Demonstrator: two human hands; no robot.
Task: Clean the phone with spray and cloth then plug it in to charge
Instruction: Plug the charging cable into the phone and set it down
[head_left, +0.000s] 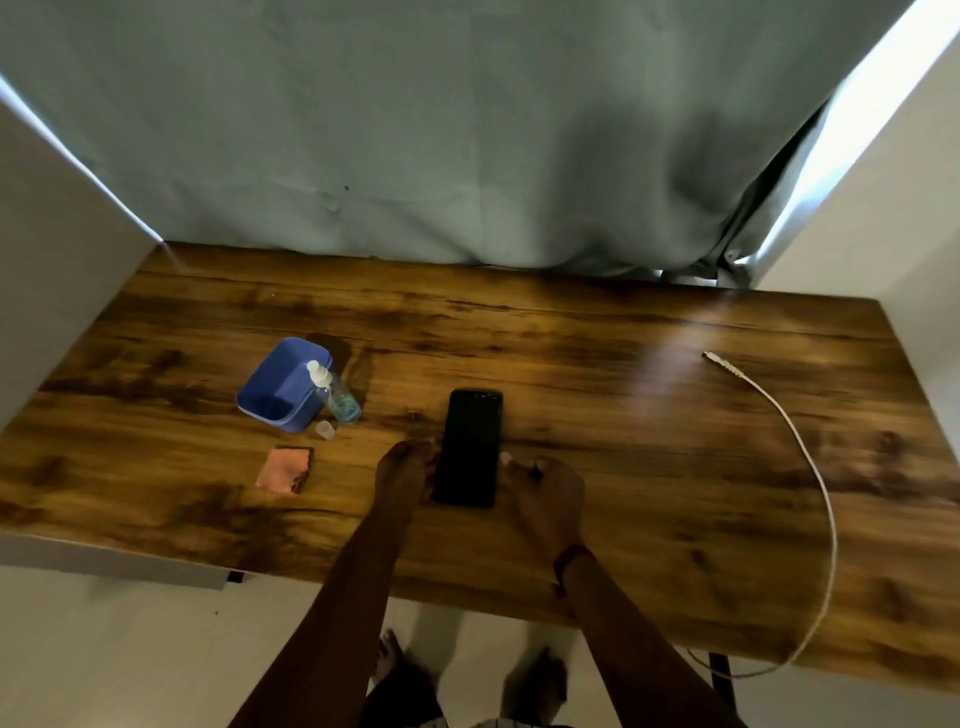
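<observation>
Two bare forearms reaching up from the bottom edge, bare feet (467, 675) visible on the pale floor below. Left hand (402, 470) resting at the left long edge of the black phone (470, 449), fingertips touching its side. Right hand (543, 488) at the right long edge, thumb close against the phone; dark band (569, 558) on that wrist. Whether either hand actually grips the phone or merely rests beside it: cannot tell, since the fingers look loosely curled, not clenched. Phone lying flat, screen dark, near the front middle of the wooden table (623, 415), long axis pointing away from the person.

Left of the phone and slightly farther back, a clear spray bottle (337, 397) with bluish liquid at the bottom, standing just beside a blue plastic container (283, 384), touching or nearly touching its right side. Small clear cap (325, 429) on the table just in front of the bottle, off the nozzle. Pink folded cloth (284, 470) nearer the front, left of the left hand, apart from it.

Well to the right, a white charging cable (810, 457) curving across the table, plug end (714, 358) lying free toward the back, the rest trailing off the front edge. Grey-green curtain (415, 130) hanging behind the table
</observation>
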